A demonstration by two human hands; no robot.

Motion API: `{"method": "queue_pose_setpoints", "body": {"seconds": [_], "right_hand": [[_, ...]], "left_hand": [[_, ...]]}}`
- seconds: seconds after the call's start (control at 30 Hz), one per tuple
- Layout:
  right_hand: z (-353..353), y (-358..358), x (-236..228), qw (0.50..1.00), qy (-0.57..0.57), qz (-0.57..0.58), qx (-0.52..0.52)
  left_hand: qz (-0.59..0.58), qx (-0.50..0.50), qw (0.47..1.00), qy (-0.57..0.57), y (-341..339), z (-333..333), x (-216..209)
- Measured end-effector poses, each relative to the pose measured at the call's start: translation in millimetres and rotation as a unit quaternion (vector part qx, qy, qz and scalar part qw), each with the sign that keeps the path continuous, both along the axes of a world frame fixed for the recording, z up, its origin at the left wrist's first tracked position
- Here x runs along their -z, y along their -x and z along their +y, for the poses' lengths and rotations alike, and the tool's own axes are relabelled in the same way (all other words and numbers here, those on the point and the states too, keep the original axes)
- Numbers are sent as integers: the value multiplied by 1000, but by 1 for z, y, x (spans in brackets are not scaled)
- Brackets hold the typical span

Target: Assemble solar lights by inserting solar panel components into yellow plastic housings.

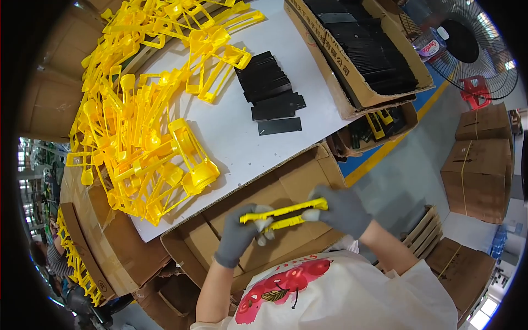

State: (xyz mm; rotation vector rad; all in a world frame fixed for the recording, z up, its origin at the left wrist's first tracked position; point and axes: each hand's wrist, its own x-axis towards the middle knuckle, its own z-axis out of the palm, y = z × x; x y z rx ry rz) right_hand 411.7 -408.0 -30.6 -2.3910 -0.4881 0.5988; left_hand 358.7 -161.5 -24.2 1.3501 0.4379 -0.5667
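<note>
Both my hands wear grey gloves with paler fingertips. Between them I hold a yellow plastic frame (291, 209), tilted, above an open cardboard box. My left hand (240, 231) grips its left end, and my right hand (342, 210) grips its right end. The frame shows as two long yellow bars; what lies between them is too dark to make out. Beyond my hands, several flat black plates (279, 126) lie in a fanned row on the white tabletop (247, 157). To their left is a heaped tangle of yellow plastic frames (137, 137).
The open cardboard box (297, 181) sits against the table's near edge. A carton of stacked black plates (374, 55) stands at the far right, above a lower box with yellow-and-black parts (379, 124). Beyond are a fan (467, 44), a bottle (429, 45) and stacked cartons (476, 170). Another person (55, 258) is at left.
</note>
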Motion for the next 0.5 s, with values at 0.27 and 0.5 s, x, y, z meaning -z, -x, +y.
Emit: {"method": "queue_pose_setpoints", "body": {"seconds": [0.27,0.5], "right_hand": [[-33,-64,30,984,-59,-141,93],[-10,-60,19,985,-24,-155,70]], "left_hand": [[16,166,986,27,-63,-22,30],[-95,98,973,-186,-49,-35,56]]}}
